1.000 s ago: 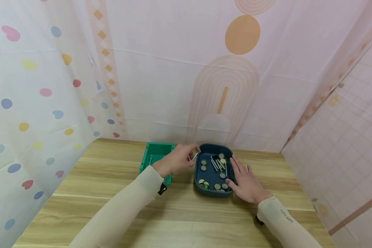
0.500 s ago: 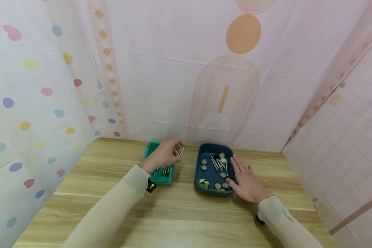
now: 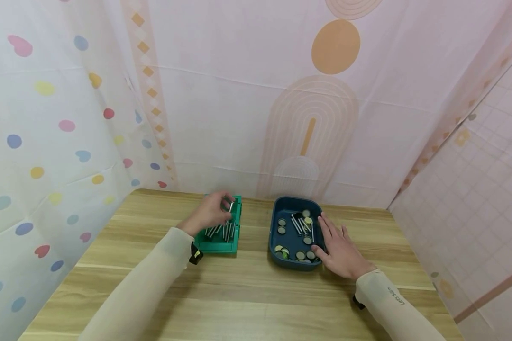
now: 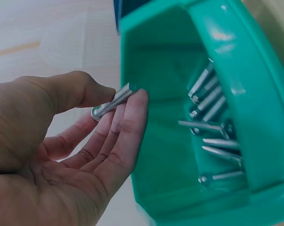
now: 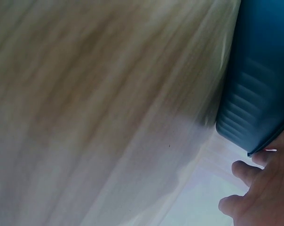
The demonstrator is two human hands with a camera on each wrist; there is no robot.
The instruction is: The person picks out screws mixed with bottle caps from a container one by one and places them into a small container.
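My left hand point(image 3: 206, 213) is over the green bin point(image 3: 217, 247), pinching a silver bolt point(image 4: 116, 100) between thumb and fingertips. The left wrist view has the bolt tilted, its threaded end up by the index fingertip. Several loose bolts point(image 4: 209, 101) lie inside the bin. To the right stands a dark blue tray point(image 3: 288, 244) with bolts point(image 3: 297, 224) and several round bottle caps point(image 3: 307, 240) in it. My right hand point(image 3: 339, 255) rests at the tray's right rim with its fingers stretched along it; the right wrist view shows fingertips beside the tray's outer wall point(image 5: 255, 89).
Both containers stand on a wooden table point(image 3: 256, 293) near its back edge, with a strip of tabletop between them. A patterned cloth point(image 3: 239, 118) hangs behind the table, and more cloth hangs at both sides.
My left hand has carried the bolt leftward from the blue tray's left rim to above the green bin, uncovering bolts in the bin. The right hand has stayed at the tray.
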